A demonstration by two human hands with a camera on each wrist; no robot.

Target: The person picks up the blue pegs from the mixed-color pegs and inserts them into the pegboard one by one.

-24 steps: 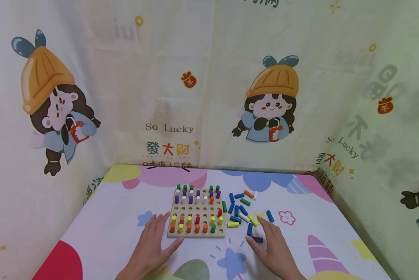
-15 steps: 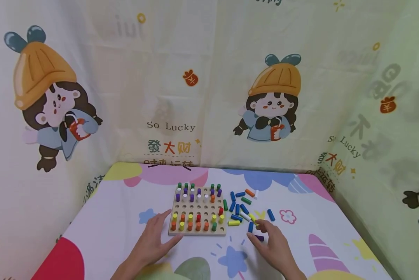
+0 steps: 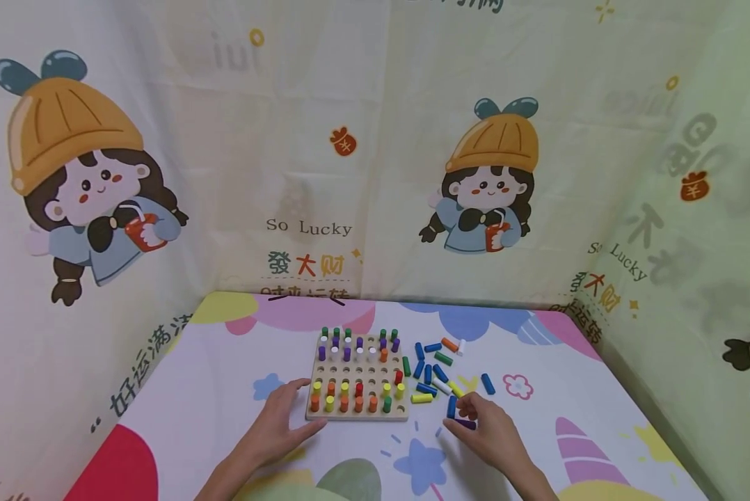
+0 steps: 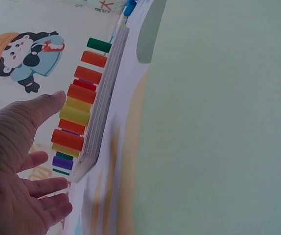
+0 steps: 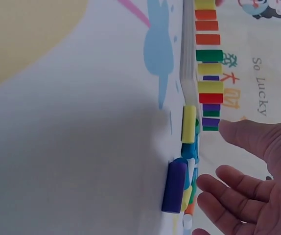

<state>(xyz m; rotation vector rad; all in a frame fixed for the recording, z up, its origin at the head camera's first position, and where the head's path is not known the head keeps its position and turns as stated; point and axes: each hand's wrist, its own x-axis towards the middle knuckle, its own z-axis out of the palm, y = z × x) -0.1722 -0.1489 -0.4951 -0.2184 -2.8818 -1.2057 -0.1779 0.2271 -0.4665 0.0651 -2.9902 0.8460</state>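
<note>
A wooden pegboard (image 3: 362, 418) lies on the table, with coloured pegs upright in many of its holes. My left hand (image 3: 280, 421) is at its left front corner, thumb and fingers spread; whether they touch the wood I cannot tell. In the left wrist view, the thumb of that hand (image 4: 18, 152) lies near the front row of pegs. My right hand (image 3: 492, 428) hovers by a loose purple peg (image 3: 467, 423) and a blue peg (image 3: 451, 407), its fingers bent loosely. The right wrist view shows a gap between the fingers and the purple peg (image 5: 174, 188).
Loose pegs lie scattered right of the board, among them a yellow peg (image 3: 421, 399), a green peg (image 3: 443, 359), an orange peg (image 3: 449, 344) and several blue ones. One blue peg (image 3: 488, 383) lies apart on the right. Printed cloth (image 3: 387, 174) walls in the table.
The fingers of my right hand have bent inward, closer to the thumb, over the purple and blue pegs. My left hand stays by the board's left side. The head view has shifted slightly.
</note>
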